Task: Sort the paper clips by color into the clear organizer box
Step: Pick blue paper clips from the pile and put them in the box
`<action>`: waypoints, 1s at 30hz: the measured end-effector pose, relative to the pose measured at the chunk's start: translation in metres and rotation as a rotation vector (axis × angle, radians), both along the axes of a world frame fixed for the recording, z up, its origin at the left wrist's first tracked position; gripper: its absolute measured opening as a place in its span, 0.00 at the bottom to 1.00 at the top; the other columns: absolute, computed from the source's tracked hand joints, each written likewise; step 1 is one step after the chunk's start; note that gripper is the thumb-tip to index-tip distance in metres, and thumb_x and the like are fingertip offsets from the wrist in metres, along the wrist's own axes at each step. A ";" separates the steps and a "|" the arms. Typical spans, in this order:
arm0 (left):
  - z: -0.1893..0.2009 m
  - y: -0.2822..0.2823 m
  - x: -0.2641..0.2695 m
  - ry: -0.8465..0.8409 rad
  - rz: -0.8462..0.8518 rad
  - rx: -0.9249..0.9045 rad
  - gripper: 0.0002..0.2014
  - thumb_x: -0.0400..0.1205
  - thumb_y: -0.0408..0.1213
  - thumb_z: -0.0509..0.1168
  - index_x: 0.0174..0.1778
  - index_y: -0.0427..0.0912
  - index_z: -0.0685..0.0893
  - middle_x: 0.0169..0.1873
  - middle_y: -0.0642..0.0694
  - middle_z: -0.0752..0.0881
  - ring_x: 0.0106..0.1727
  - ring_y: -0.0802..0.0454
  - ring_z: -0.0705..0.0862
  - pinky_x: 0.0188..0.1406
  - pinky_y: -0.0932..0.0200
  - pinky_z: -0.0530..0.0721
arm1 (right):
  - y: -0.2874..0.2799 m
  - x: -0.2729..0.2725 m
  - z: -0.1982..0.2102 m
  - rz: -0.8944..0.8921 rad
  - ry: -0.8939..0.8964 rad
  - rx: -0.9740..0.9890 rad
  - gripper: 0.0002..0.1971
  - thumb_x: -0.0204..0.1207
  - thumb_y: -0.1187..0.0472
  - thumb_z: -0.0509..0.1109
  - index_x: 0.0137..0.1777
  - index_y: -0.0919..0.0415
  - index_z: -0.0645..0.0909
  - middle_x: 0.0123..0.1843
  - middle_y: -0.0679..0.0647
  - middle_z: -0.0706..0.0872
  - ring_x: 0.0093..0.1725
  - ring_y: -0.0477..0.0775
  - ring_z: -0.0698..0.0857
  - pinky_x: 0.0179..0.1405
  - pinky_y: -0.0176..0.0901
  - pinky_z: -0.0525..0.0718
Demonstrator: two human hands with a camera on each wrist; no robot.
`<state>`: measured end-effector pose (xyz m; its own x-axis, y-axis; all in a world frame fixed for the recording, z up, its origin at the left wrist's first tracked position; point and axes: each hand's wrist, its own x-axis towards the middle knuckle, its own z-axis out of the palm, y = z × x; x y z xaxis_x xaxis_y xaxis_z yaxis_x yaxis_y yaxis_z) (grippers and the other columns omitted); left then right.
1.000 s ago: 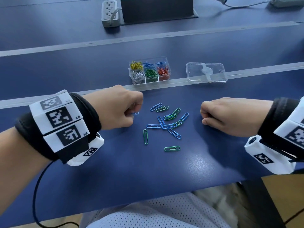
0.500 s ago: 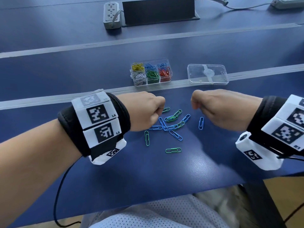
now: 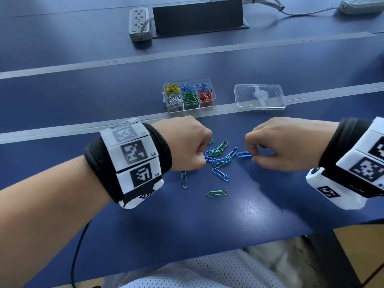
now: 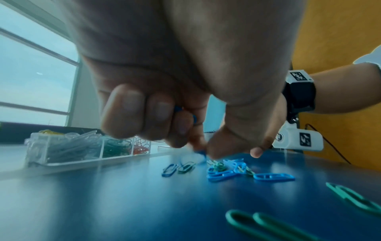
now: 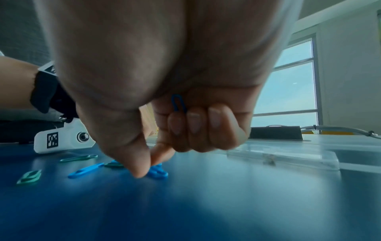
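Note:
The clear organizer box (image 3: pixel 189 96) stands open at the table's middle, with yellow, blue, white, green and red clips in separate compartments. Several loose blue and green paper clips (image 3: pixel 218 157) lie in front of it. My left hand (image 3: pixel 204 157) is at the pile's left edge, its thumb and forefinger pinching a blue clip (image 4: pixel 201 152) on the table. More blue clips (image 4: pixel 193 117) sit under its curled fingers. My right hand (image 3: pixel 252 155) pinches a blue clip (image 3: pixel 244 154) at the pile's right edge. It keeps another blue clip (image 5: pixel 178 104) tucked in its palm.
The box's clear lid (image 3: pixel 259 96) lies flat to the right of the box. Two green clips (image 3: pixel 184 179) (image 3: pixel 217 193) lie apart, nearer to me. A power strip (image 3: pixel 139 23) and a black panel (image 3: pixel 197 17) sit at the far edge.
Both hands have closed in on the pile, the left moving right and the right moving left. The blue clip that lay beside the right hand is now between its thumb and forefinger.

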<state>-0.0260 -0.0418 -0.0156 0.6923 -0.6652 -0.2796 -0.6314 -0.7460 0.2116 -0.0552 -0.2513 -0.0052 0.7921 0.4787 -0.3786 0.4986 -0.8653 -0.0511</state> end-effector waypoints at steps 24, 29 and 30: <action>0.011 0.016 0.006 0.197 0.232 -0.176 0.11 0.78 0.32 0.57 0.32 0.50 0.74 0.23 0.55 0.74 0.25 0.64 0.75 0.24 0.79 0.70 | 0.017 0.012 -0.003 -0.266 0.150 0.144 0.03 0.79 0.63 0.52 0.47 0.56 0.59 0.28 0.55 0.71 0.29 0.57 0.67 0.32 0.49 0.69; 0.009 0.006 0.004 0.215 0.241 -0.161 0.15 0.79 0.31 0.52 0.26 0.49 0.68 0.24 0.54 0.73 0.29 0.58 0.70 0.29 0.63 0.68 | 0.018 0.014 -0.006 -0.222 0.139 0.157 0.12 0.79 0.67 0.50 0.54 0.48 0.62 0.25 0.55 0.70 0.24 0.55 0.67 0.27 0.42 0.68; 0.010 0.004 0.004 0.220 0.234 -0.163 0.14 0.79 0.32 0.53 0.26 0.49 0.69 0.24 0.54 0.73 0.29 0.58 0.71 0.30 0.62 0.68 | 0.018 0.015 -0.005 -0.234 0.143 0.158 0.11 0.79 0.67 0.50 0.51 0.48 0.64 0.26 0.53 0.71 0.25 0.53 0.68 0.28 0.43 0.68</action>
<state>-0.0225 -0.0373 -0.0059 0.7662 -0.5439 -0.3422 -0.3736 -0.8103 0.4514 -0.0407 -0.2330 -0.0098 0.8320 0.3513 -0.4295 0.2646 -0.9315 -0.2495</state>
